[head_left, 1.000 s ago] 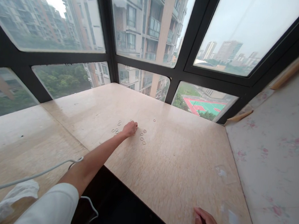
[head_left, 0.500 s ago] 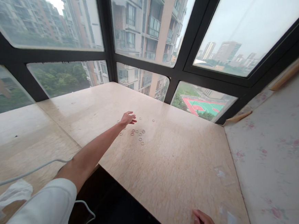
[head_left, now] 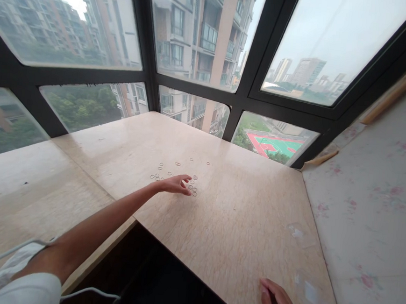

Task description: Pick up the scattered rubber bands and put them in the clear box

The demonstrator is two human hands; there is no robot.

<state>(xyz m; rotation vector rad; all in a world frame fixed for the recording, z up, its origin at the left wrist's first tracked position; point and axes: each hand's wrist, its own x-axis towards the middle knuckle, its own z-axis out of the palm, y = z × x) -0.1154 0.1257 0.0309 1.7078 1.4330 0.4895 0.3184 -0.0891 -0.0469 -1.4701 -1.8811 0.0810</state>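
- Small thin rings (head_left: 169, 173) lie loose and flat on the stone top (head_left: 240, 220), past its middle toward the glass. About fifteen show, but they are too small for an exact count.
- One left hand (head_left: 174, 185) stretches out over the near edge of the scatter, palm down, its fingers straight and loosely spread with nothing seen between them. Most rings lie from its 10 to its 1 o'clock, and a few are just beside its fingertips at 3 o'clock. Whether it touches any cannot be told.
- One right hand (head_left: 280, 303) rests on the top's near edge, well apart at 5 o'clock. It is partly cut off, so its grip cannot be told.
- Two pale tape patches (head_left: 297, 233) sit at 12 to 1 o'clock of that hand.
- At 8 o'clock of the picture are one white sleeve (head_left: 26, 292), one white cloth (head_left: 0, 272) and one white cable (head_left: 86, 291).
- Seven window panes (head_left: 205, 30) stand at 12 o'clock, three above and four below.
- One flowered surface (head_left: 377, 208) rises at 3 o'clock.
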